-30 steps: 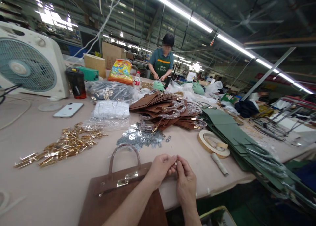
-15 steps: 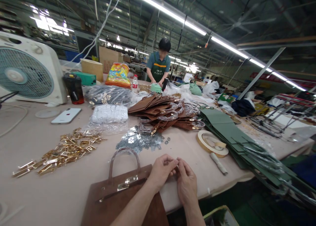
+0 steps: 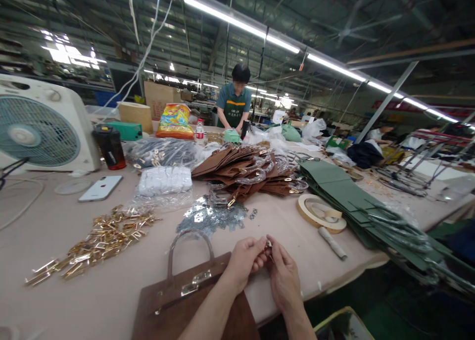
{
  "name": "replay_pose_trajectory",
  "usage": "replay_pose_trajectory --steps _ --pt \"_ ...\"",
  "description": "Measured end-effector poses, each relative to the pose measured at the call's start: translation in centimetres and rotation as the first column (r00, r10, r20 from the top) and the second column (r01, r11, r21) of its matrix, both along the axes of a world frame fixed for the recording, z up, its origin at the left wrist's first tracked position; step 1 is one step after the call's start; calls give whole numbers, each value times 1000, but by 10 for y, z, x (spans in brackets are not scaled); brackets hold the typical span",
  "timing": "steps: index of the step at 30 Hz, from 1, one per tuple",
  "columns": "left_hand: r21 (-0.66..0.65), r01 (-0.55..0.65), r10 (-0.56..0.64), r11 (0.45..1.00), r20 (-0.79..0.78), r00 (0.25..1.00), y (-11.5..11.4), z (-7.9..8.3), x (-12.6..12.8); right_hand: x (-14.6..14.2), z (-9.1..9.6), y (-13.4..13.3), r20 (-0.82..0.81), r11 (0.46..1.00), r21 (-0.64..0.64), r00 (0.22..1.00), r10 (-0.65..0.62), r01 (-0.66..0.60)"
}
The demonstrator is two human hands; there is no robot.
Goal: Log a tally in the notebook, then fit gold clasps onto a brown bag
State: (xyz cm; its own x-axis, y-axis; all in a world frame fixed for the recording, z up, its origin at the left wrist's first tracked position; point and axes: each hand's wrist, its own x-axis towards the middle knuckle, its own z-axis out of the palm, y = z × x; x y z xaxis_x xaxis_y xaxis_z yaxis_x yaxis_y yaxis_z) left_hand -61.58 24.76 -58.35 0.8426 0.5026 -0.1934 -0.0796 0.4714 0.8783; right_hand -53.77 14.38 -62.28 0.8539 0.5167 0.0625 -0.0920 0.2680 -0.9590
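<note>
My left hand (image 3: 247, 258) and my right hand (image 3: 284, 275) meet fingertip to fingertip over the right side of a brown handbag (image 3: 193, 310). Between their pinched fingers is a small shiny metal piece (image 3: 269, 244), mostly hidden, so its exact kind cannot be made out. The handbag lies on the table towards me, with its looped handle (image 3: 191, 233) upright and a gold clasp plate (image 3: 195, 282) on its front. My left forearm crosses over the bag. Beyond the handle lie thin grey metal plates (image 3: 211, 215), and to the left is a heap of gold metal fittings (image 3: 100, 241).
Brown bag parts (image 3: 241, 171) and green bag panels (image 3: 334, 191) are piled beyond my hands. A tape roll (image 3: 309, 216) lies right. A phone (image 3: 100, 188), tumbler (image 3: 110, 149) and fan (image 3: 37, 124) stand left. A co-worker (image 3: 233, 100) works across the table.
My fingertips have shifted slightly, and the shiny metal piece now shows between them. The whole view has tilted a little; the table things lie as before.
</note>
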Motion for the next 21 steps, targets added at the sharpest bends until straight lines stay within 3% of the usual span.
replay_pose_trajectory --steps 7,15,18,21 --pt "-199 124 -124 972 10 992 5 0 -7 0 -5 -3 126 991 -132 992 -9 25" --pt "-346 186 -186 920 33 982 10 -2 -14 -9 0 -3 344 978 -166 937 -63 127" --pt "-348 166 -171 923 17 985 9 -4 -12 -8 -1 -3 341 979 -160 938 -68 129" --pt "-323 139 -149 936 -8 989 8 -4 -9 -6 -4 -3 231 978 -163 969 -93 132"
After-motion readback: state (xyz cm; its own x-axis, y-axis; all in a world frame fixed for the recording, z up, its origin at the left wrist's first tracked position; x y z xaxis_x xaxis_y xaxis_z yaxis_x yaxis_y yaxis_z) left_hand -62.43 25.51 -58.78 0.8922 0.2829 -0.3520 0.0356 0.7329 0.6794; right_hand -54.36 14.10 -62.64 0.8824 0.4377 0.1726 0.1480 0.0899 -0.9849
